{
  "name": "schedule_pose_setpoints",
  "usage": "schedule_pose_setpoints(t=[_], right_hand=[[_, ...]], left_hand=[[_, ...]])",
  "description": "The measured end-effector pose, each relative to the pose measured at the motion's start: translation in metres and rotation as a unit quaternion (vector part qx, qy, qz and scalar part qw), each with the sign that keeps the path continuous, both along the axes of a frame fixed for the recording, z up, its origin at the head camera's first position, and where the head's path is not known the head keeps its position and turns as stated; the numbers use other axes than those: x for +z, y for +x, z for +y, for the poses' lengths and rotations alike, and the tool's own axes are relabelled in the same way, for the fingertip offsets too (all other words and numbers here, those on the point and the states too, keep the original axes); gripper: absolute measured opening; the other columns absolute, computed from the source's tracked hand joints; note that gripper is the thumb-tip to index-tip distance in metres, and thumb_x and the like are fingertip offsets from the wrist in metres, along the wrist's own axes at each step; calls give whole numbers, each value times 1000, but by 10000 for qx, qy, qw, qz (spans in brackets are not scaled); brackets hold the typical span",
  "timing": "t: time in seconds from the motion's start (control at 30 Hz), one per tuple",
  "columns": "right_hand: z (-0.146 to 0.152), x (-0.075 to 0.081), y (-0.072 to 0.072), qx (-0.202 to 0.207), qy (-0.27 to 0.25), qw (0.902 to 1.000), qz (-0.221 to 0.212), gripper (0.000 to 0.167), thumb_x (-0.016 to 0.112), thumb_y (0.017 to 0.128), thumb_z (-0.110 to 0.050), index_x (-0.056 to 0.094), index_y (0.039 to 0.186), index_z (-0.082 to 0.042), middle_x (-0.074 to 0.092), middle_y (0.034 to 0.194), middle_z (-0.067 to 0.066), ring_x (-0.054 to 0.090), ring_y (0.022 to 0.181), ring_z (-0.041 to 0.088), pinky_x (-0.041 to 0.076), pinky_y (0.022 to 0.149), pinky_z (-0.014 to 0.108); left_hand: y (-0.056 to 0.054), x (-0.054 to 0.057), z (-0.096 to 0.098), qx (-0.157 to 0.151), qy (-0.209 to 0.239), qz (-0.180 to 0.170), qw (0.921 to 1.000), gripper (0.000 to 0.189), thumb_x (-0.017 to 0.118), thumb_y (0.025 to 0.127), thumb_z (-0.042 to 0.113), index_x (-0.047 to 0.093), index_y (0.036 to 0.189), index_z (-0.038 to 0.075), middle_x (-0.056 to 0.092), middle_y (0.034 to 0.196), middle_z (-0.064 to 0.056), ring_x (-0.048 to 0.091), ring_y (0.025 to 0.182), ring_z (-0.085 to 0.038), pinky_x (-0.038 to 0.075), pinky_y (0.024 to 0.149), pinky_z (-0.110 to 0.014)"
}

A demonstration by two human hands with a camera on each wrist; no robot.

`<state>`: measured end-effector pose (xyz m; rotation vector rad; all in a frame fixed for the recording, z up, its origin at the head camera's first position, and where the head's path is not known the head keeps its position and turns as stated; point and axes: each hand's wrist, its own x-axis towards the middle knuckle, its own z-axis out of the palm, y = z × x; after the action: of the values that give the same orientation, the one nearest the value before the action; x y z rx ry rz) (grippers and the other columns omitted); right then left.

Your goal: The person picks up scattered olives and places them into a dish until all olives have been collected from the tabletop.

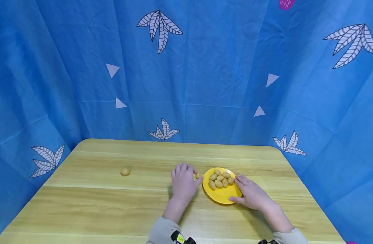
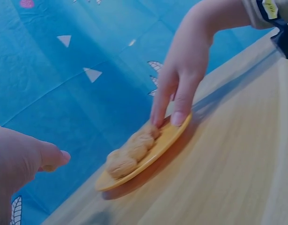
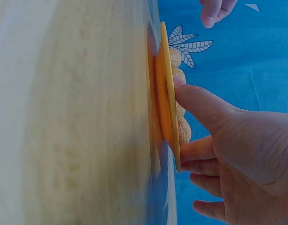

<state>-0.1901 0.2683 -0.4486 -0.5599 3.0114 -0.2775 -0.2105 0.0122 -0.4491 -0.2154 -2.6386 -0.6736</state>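
On the wooden table sits a round yellow plate (image 1: 220,199) with several tan, wrinkled walnuts (image 1: 218,183) grouped on its far half. Just left of the rim, my left hand (image 1: 184,183) pinches a walnut (image 1: 198,176) between thumb and fingers. In the left wrist view only a sliver of that walnut (image 2: 49,168) shows below the thumb. My right hand (image 1: 254,194) rests at the plate's right side, fingers fairly straight and spread, thumb and fingertips touching the rim. The right wrist view shows the right thumb (image 3: 200,101) over the plate's edge (image 3: 169,108).
Another walnut (image 1: 124,172) lies alone on the left part of the table (image 1: 92,203). Behind the table and at both sides hangs a blue curtain (image 1: 211,67) with white leaf and triangle prints. Dark straps (image 1: 181,238) sit on the sleeves.
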Motion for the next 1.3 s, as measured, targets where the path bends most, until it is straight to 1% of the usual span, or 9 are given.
schedule_pose_setpoints(t=[0.17, 0.27, 0.47, 0.67, 0.93, 1.2, 1.3], right_hand=[[0, 2, 0, 20, 9, 10000, 41, 83, 63, 87, -54, 45, 139, 8, 39, 149, 27, 35, 140, 45, 33, 110, 57], [0, 2, 0, 33, 19, 10000, 76, 83, 63, 87, -54, 46, 139, 8, 40, 149, 28, 35, 140, 45, 33, 110, 57], [0, 2, -1, 56, 56, 9999, 141, 83, 63, 86, -54, 47, 138, 8, 41, 148, 28, 37, 139, 45, 34, 109, 57], [0, 3, -1, 41, 47, 9999, 131, 83, 63, 86, -55, 46, 139, 8, 41, 148, 27, 36, 139, 45, 34, 109, 57], [0, 2, -2, 24, 34, 9999, 107, 83, 63, 86, -55, 47, 138, 8, 41, 149, 27, 35, 140, 45, 33, 110, 57], [0, 0, -3, 68, 5, 9998, 206, 82, 63, 86, -54, 48, 137, 9, 42, 148, 27, 36, 139, 45, 34, 110, 57], [0, 0, -3, 85, 14, 9997, 237, 82, 63, 87, -53, 48, 137, 9, 43, 147, 27, 37, 139, 45, 34, 109, 57]], left_hand=[[4, 0, 9, -143, -61, 3, 9999, 30, 78, 79, 44, 67, 91, 18, 59, 98, 2, 46, 97, -20, 31, 80, -34], [6, 0, 15, -190, -157, 14, 9997, 30, 78, 78, 44, 66, 90, 19, 58, 96, 3, 46, 94, -19, 31, 80, -33], [10, -6, 27, -349, -409, 134, 9985, 28, 77, 79, 45, 65, 88, 22, 59, 95, 4, 46, 93, -17, 34, 82, -33], [13, -13, 37, -539, -667, 112, 9963, 26, 77, 79, 45, 65, 90, 23, 58, 96, 6, 46, 95, -16, 34, 82, -32], [14, -24, 44, -851, -931, 366, 9913, 26, 78, 78, 46, 66, 89, 25, 56, 92, 8, 45, 89, -14, 33, 78, -29], [14, -30, 48, -1116, -1218, 368, 9856, 27, 76, 79, 47, 68, 95, 27, 59, 101, 8, 46, 94, -14, 32, 78, -29], [14, -31, 50, -1162, -1253, 426, 9844, 26, 77, 78, 46, 69, 96, 28, 58, 99, 7, 46, 94, -14, 32, 77, -28]])
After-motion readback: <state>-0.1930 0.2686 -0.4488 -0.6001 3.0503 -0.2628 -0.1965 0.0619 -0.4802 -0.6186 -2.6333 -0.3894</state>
